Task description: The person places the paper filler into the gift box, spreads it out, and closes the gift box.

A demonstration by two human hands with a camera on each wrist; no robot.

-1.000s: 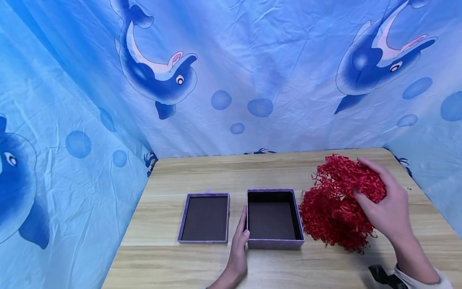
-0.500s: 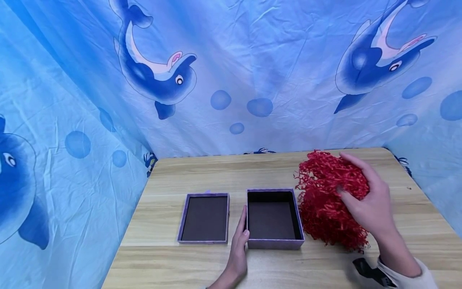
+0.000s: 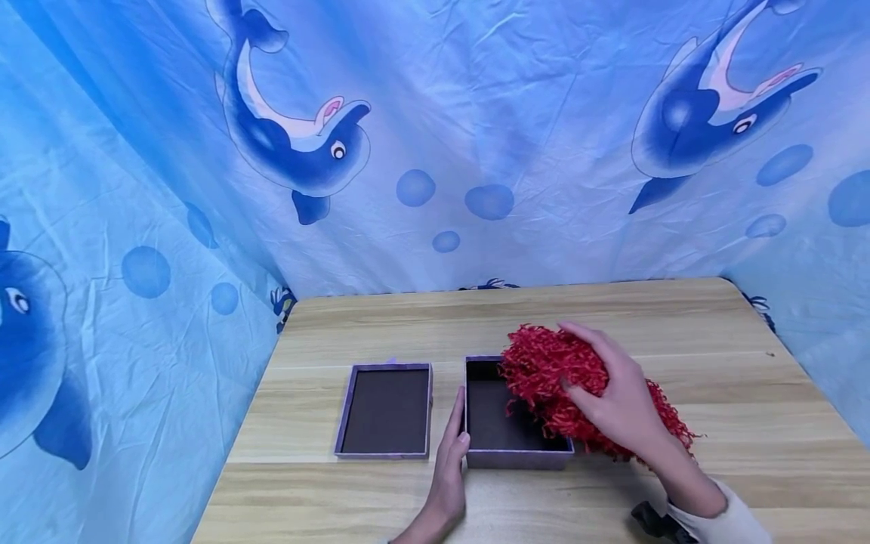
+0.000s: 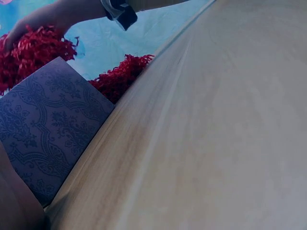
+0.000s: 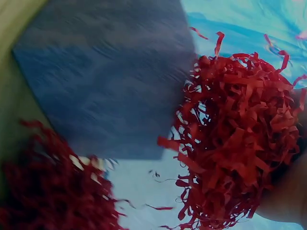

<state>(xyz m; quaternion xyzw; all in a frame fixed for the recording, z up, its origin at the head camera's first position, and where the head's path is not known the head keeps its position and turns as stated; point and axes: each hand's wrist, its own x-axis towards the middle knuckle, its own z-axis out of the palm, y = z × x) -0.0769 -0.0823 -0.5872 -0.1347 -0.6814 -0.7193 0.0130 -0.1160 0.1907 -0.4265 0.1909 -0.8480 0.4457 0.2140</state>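
Observation:
My right hand (image 3: 621,400) grips a clump of red shredded paper (image 3: 547,366) over the right part of an open box (image 3: 519,460). The box has a dark inside and purple patterned walls; part of its floor shows on the left. Against the box's left wall rests my left hand (image 3: 448,472), its fingers straight. More shredded paper (image 3: 669,415) lies on the table right of the box, partly hidden behind my right hand and forearm. In the right wrist view the held paper (image 5: 240,139) bulges in a loose, curly mass beside the box wall (image 5: 110,96).
A shallow, purple-edged lid (image 3: 384,412) with a dark inside lies left of the box. Everything sits on a wooden table (image 3: 326,499). Blue dolphin-print cloth (image 3: 435,151) hangs behind it and along the sides.
My right hand has carried its clump of shredded paper leftward, from above the pile to over the box. My left hand, the box and the lid have stayed put.

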